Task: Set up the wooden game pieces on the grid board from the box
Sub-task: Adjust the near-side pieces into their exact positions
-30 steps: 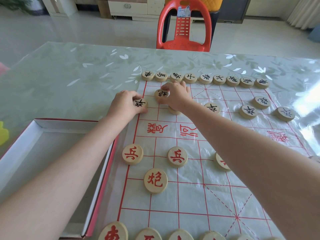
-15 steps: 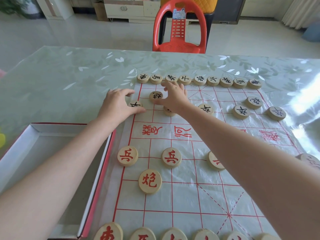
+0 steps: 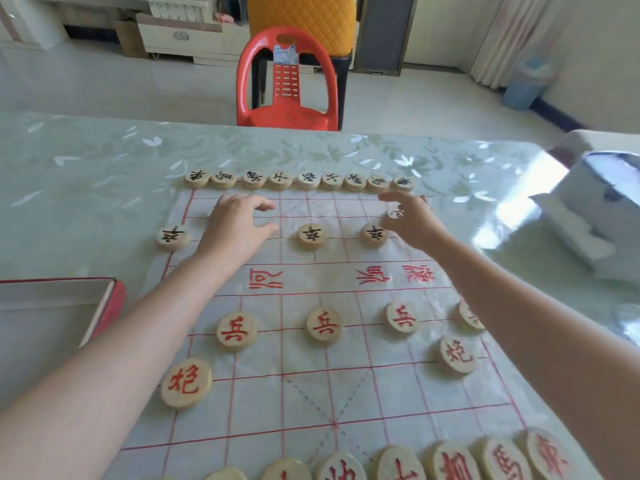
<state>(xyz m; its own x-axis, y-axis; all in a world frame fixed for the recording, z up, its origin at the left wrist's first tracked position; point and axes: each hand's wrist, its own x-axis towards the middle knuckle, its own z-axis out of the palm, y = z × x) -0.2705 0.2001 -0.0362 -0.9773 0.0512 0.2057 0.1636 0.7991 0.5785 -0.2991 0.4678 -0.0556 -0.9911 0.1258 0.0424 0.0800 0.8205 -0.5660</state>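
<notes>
Both hands over the far half of the grid board [image 3: 311, 386]. Left hand [image 3: 235, 226] spread loose, grasping nothing, near the far-left corner. Right hand [image 3: 410, 220] at the far-right side, fingers curled around a black-marked piece [image 3: 396, 213] (grip itself hard to tell). Nine black pieces [image 3: 280, 179] lined along the far edge; red pieces [image 3: 323, 325] across the near half. Box [image 3: 104, 306] just off the left edge.

left hand [image 3: 235, 226] off edge piece [image 3: 172, 236], right hand [image 3: 412, 220] shifted right

I'm at home in my living room: tiled floor [image 3: 104, 84], red plastic chair [image 3: 289, 81], low cabinet [image 3: 187, 38], curtains [image 3: 505, 32], leaf-patterned table cover [image 3: 86, 174].
</notes>
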